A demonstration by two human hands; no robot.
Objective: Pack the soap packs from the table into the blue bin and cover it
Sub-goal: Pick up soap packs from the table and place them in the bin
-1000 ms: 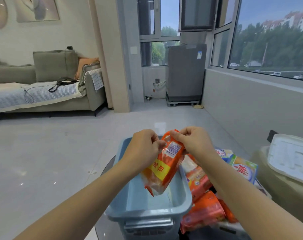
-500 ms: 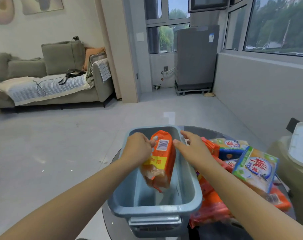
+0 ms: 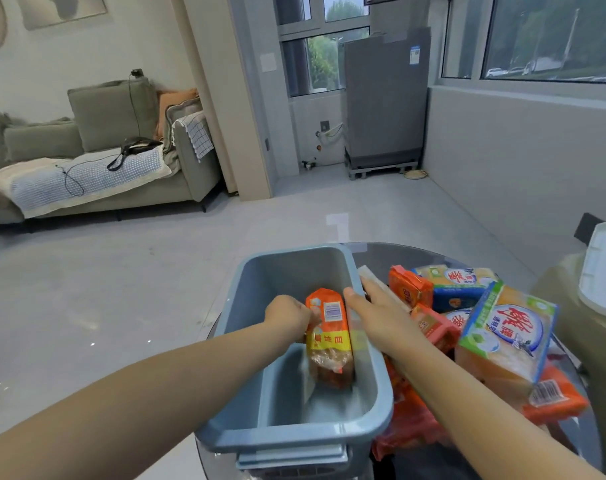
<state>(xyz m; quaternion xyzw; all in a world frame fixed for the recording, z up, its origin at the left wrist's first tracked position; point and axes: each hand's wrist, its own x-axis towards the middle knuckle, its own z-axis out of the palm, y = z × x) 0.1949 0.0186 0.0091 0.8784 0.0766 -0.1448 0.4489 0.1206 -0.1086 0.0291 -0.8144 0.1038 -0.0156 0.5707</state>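
Observation:
An orange soap pack (image 3: 329, 337) stands upright inside the blue bin (image 3: 246, 306), against its right wall. My left hand (image 3: 287, 317) is inside the bin, shut on the pack's left side. My right hand (image 3: 377, 313) rests open over the bin's right rim, its fingers flat and touching the pack's top edge. A pile of soap packs lies on the table to the right of the bin: orange packs (image 3: 409, 289), a blue and green pack (image 3: 457, 285) and a large green-edged pack (image 3: 506, 334).
The bin stands on a round glass table (image 3: 398, 252). A white lid (image 3: 603, 271) lies on a beige seat at the far right. A sofa (image 3: 97, 168) is at the back left and a grey appliance (image 3: 384, 95) stands by the window.
The orange pack has gone down from above the bin into it. My right hand let go of the pack and opened over the rim. My left hand followed the pack down.

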